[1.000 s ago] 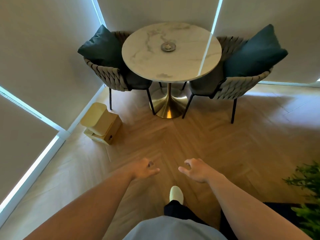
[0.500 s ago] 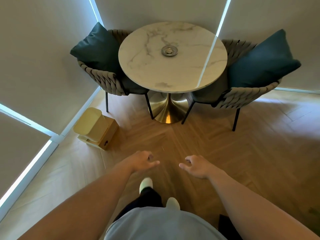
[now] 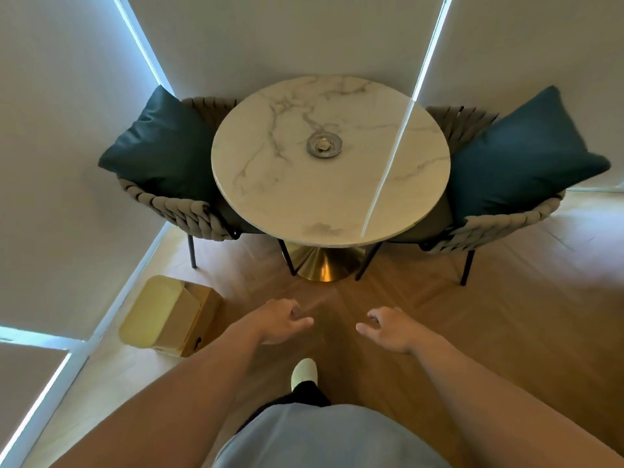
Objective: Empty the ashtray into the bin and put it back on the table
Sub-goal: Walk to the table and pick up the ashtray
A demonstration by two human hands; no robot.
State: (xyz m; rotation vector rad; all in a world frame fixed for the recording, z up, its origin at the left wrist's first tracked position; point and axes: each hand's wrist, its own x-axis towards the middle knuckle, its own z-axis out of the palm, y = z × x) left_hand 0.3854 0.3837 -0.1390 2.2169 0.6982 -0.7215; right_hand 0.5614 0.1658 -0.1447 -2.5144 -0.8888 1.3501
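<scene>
A round metal ashtray [image 3: 324, 145] with debris in it sits near the middle of the round white marble table [image 3: 304, 197]. A yellow bin with a closed lid [image 3: 162, 315] stands on the floor at the left, by the wall. My left hand [image 3: 280, 320] and my right hand [image 3: 388, 329] hang low over the wooden floor, well short of the table. Both hold nothing, with fingers loosely curled and apart.
Two woven chairs with dark teal cushions [image 3: 158, 146] [image 3: 520, 157] flank the table left and right. The table stands on a gold pedestal base [image 3: 320, 265]. Walls with light strips close the corner behind. My foot [image 3: 304, 371] is on the herringbone floor.
I have walked toward the table; the table, ashtray and bin now appear larger and nearer. Both hands stayed held out in front, holding nothing.
</scene>
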